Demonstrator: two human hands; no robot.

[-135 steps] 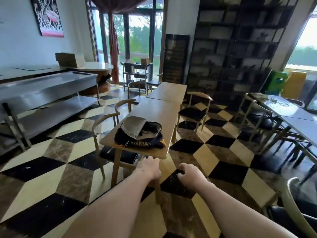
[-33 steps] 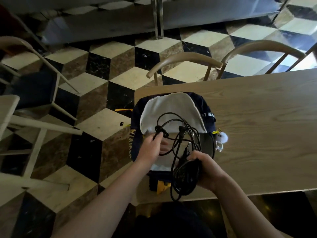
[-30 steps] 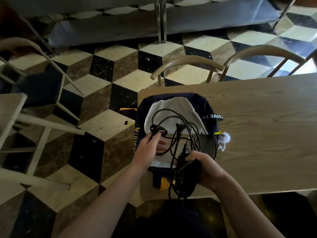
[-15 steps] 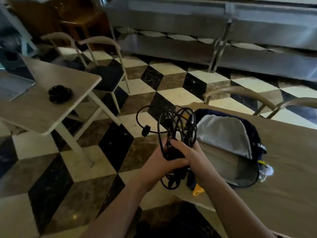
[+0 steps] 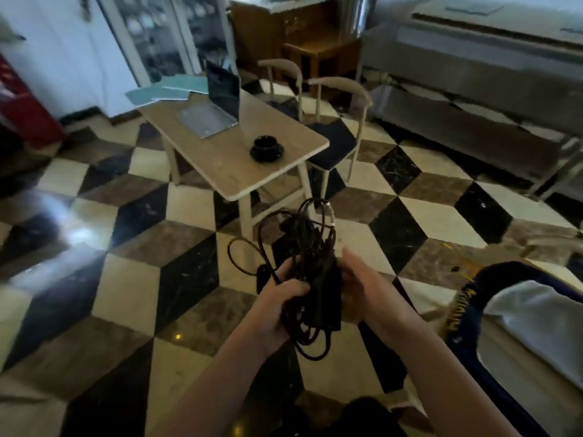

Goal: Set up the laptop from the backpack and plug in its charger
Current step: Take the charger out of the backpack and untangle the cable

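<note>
Both hands meet low in the middle of the view, over the checkered floor (image 5: 132, 298). The left hand (image 5: 280, 298) has its fingers curled tight around a tangle of black cable, and the right hand (image 5: 362, 288) cups the other side, palm pressed to the black power brick of the charger (image 5: 318, 279). Loops of cord spring up toward 12 o'clock and hang below the hands toward 6 o'clock.

At 3 to 4 o'clock, at the frame's edge, lies the dark blue backpack (image 5: 473, 326), its pale lining showing through the open mouth.

At 11 o'clock, well apart from the hands, stands a small wooden table (image 5: 220, 165). An open laptop (image 5: 214, 108) sits on it, screen upright, with teal papers (image 5: 167, 93) behind it and a black cup on a saucer (image 5: 266, 148) near the table's closer end. Two wooden chairs (image 5: 334, 121) stand just beside the table at 12 o'clock. Only open floor lies between the hands and the table. A metal counter (image 5: 473, 74) runs across 1 to 2 o'clock.
</note>
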